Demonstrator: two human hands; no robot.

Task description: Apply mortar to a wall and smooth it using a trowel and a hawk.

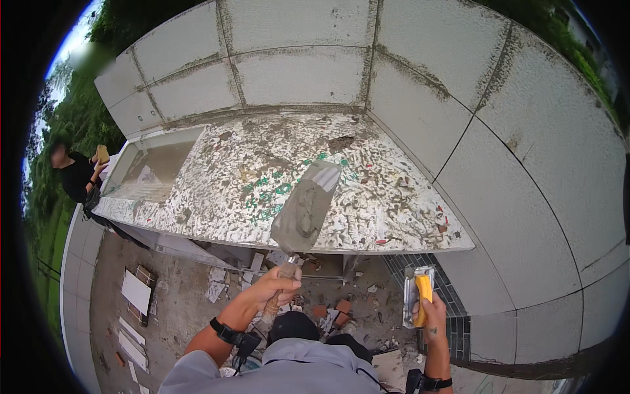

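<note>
My left hand (279, 285) is closed round the wooden handle of a trowel (305, 210), whose broad blade carries grey mortar and is held over the mottled white counter top (210, 171). Lower at the right, my right hand (433, 315) grips the yellow handle of a metal hand float (413, 295), held beside dark grey tiling just below the counter's front edge. Green markings and bits of grit lie on the counter surface around the trowel.
Pale panel walls (302, 79) rise behind and right of the counter. A recessed basin (147, 164) sits at its left end, where another person (72, 174) holds a yellow object. Rubble (341, 308), loose boards and a low cart (138, 289) are on the ground below.
</note>
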